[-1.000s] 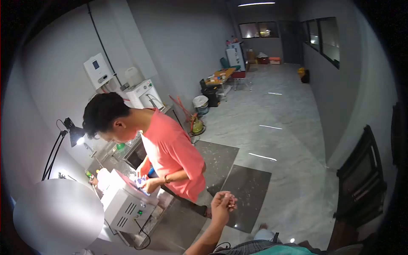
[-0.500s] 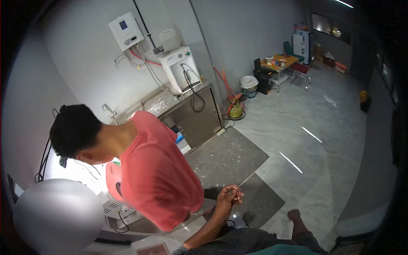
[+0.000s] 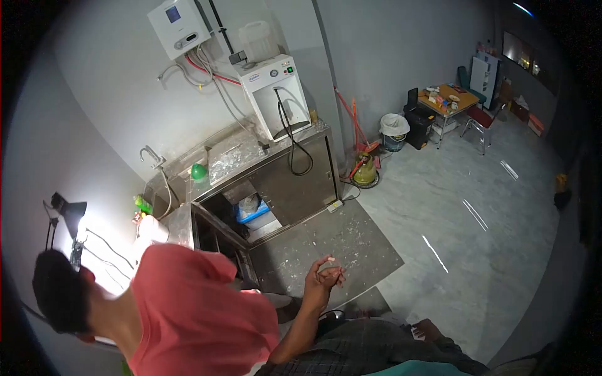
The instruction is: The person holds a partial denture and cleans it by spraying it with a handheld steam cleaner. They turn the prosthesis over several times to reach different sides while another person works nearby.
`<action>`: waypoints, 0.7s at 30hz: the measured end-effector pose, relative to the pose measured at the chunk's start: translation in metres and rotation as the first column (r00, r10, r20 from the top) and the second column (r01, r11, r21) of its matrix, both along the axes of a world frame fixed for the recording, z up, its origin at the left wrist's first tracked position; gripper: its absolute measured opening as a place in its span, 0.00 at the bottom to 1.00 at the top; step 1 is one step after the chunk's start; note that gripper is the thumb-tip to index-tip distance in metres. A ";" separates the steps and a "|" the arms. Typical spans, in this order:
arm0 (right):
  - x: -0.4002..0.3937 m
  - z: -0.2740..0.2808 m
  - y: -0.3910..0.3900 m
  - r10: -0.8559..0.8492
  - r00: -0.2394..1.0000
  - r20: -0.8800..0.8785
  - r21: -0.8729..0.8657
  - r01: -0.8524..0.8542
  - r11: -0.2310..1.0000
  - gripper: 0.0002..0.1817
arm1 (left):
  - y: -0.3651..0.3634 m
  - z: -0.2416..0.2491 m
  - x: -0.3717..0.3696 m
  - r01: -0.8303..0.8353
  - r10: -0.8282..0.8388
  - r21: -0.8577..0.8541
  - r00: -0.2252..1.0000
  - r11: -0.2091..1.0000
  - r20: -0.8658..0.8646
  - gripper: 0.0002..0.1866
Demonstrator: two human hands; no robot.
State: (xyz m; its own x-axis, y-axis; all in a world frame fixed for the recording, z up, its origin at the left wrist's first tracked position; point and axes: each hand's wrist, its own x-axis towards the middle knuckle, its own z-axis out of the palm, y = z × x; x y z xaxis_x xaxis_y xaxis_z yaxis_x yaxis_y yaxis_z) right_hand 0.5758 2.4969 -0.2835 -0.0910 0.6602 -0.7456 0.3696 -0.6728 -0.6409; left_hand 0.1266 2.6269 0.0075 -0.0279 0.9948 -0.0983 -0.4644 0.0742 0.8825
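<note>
My left hand (image 3: 323, 277) is raised at the lower middle of the view, above the floor mat (image 3: 313, 244). Its fingers are apart and loosely bent, and I see nothing held in them. Lower and to the right, my right hand (image 3: 425, 329) hangs beside my dark clothing with its fingers partly spread; no object shows in it. Left of my left arm, a co-worker in a red shirt (image 3: 188, 307) leans toward a brightly lit bench. That person's hands are hidden.
A metal counter (image 3: 301, 141) bears a white cabinet machine (image 3: 276, 94) with a hanging black hose. A green gas cylinder (image 3: 364, 172), a lined bin (image 3: 394, 131) and a cluttered table (image 3: 461, 97) stand farther back. A lamp (image 3: 69, 210) lights the left side.
My view has shifted, so the co-worker appears lower and farther left, and more of the sink and counter shows. My left hand's fingers have spread from a closer bunch.
</note>
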 end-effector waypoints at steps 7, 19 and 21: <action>0.071 -0.091 0.110 0.326 0.877 0.352 0.072 -0.373 0.925 0.13 | 0.148 0.026 0.004 -0.008 0.008 0.035 1.000 0.999 -0.004 0.24; -0.062 -0.256 0.693 0.405 -0.102 0.909 -0.109 -0.994 -0.006 0.13 | 0.304 0.032 -0.034 -0.556 0.551 -0.040 0.830 0.831 -0.082 0.24; -0.178 -0.048 0.751 0.366 0.599 0.712 0.362 -0.760 0.540 0.15 | 0.314 0.038 -0.045 -0.642 0.640 -0.047 0.767 0.765 -0.048 0.23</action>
